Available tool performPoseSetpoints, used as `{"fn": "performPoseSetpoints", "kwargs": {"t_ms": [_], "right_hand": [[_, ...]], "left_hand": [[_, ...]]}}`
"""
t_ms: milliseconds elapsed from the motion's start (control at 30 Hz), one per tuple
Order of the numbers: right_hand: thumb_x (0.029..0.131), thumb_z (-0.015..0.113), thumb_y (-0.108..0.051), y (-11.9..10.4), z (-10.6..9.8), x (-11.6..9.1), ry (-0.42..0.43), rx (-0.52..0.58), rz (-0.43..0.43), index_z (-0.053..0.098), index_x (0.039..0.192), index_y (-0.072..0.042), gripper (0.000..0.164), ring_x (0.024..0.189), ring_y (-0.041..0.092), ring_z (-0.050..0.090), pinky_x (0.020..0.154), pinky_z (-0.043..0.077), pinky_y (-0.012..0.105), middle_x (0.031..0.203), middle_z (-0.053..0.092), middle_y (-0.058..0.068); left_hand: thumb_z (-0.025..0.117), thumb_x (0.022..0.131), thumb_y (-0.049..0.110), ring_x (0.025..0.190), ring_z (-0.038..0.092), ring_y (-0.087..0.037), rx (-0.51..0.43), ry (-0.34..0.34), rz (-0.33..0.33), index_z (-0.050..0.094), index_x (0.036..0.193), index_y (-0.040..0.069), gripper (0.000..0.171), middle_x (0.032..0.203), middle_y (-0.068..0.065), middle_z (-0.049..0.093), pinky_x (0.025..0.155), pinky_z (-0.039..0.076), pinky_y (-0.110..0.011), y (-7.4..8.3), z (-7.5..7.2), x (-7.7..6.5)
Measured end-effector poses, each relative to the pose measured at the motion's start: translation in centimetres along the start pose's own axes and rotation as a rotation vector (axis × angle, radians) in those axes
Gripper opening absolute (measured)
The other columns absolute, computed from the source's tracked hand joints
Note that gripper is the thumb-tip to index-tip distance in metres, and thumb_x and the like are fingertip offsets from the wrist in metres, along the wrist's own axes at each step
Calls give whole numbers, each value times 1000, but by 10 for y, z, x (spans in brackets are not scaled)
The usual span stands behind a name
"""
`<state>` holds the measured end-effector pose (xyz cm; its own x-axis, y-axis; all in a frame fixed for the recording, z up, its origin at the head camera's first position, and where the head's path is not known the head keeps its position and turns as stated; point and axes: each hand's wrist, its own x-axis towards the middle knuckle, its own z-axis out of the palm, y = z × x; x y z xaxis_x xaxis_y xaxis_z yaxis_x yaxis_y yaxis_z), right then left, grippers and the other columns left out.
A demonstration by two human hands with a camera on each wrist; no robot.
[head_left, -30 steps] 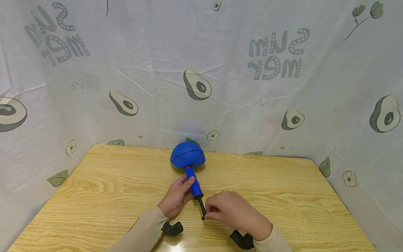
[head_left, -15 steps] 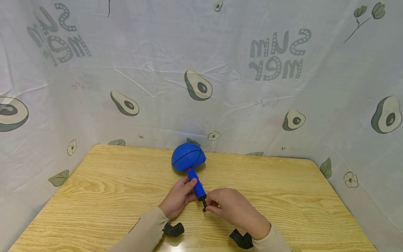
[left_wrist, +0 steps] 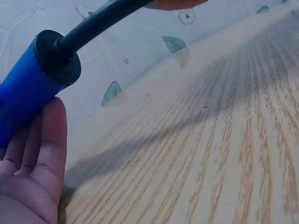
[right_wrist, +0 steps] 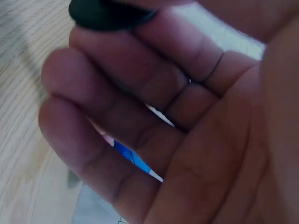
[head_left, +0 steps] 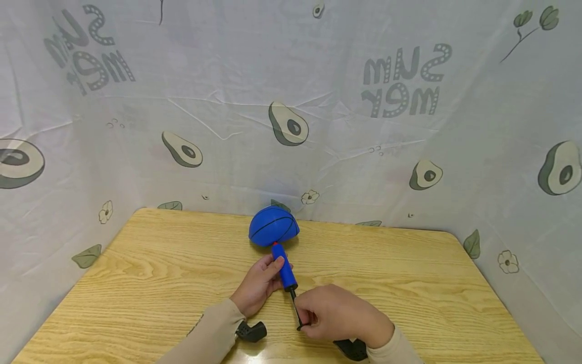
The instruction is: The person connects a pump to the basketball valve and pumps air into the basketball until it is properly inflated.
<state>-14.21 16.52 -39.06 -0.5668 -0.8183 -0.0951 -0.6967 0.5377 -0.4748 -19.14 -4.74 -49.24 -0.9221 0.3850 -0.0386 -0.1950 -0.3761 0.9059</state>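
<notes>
My left hand (head_left: 258, 284) grips the blue barrel of a hand pump (head_left: 284, 268), thumb on top and fingers beneath. The pump's red tip meets a blue ball (head_left: 274, 226) with black lines, which looks partly deflated, its right side caved in. My right hand (head_left: 338, 313) pinches the black handle at the end of the pump's rod, and a long stretch of rod shows out of the barrel. In the left wrist view the barrel's black end cap (left_wrist: 57, 58) is close up with the rod leaving it. In the right wrist view the dark handle disc (right_wrist: 110, 14) lies at the fingertips.
The wood-grain table (head_left: 400, 283) reaches back to a pale curtain (head_left: 227, 76) printed with avocados, which hangs behind and at both sides. The ball stands near the table's far edge. A black camera mount (head_left: 251, 331) is strapped at the left wrist.
My right hand first pushes the rod into the barrel, then draws it back out towards me. The ball shifts slightly, and its bulge looks a bit different from a second ago. The left hand keeps its grip.
</notes>
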Motion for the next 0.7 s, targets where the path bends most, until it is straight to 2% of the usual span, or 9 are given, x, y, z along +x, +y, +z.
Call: {"fn": "performPoseSetpoints", "kwargs": {"t_ms": [233, 367, 567, 700], "right_hand": [[86, 80, -9, -2, 0, -4, -81, 62, -54, 57, 75, -22, 28, 61, -8, 46, 56, 41, 12, 71, 50, -21], [85, 78, -8, -2, 1, -4, -84, 58, -70, 57, 75, -21, 28, 62, -8, 45, 57, 40, 12, 71, 49, -21], [90, 82, -17, -1, -2, -3, -34, 47, -22, 63, 75, -24, 25, 63, -8, 49, 59, 44, 13, 71, 54, -23], [89, 84, -23, -1, -3, -3, 43, -12, 24, 64, 75, -25, 24, 62, -7, 48, 60, 44, 15, 70, 54, -23]], "left_hand": [[52, 110, 35, 113, 63, -18, -11, 22, -9, 29, 153, -10, 66, 131, -17, 57, 91, 54, -28, 0, 0, 0], [52, 110, 35, 117, 62, -20, -21, 32, -11, 29, 153, -9, 66, 133, -18, 56, 94, 54, -29, 0, 0, -1], [51, 111, 30, 119, 61, -20, -35, 51, 4, 28, 154, -10, 63, 128, -16, 59, 96, 54, -30, 0, 1, -1], [51, 111, 31, 115, 62, -17, -47, 59, -5, 28, 153, -10, 62, 124, -13, 60, 95, 54, -29, 1, 2, -1]]}}
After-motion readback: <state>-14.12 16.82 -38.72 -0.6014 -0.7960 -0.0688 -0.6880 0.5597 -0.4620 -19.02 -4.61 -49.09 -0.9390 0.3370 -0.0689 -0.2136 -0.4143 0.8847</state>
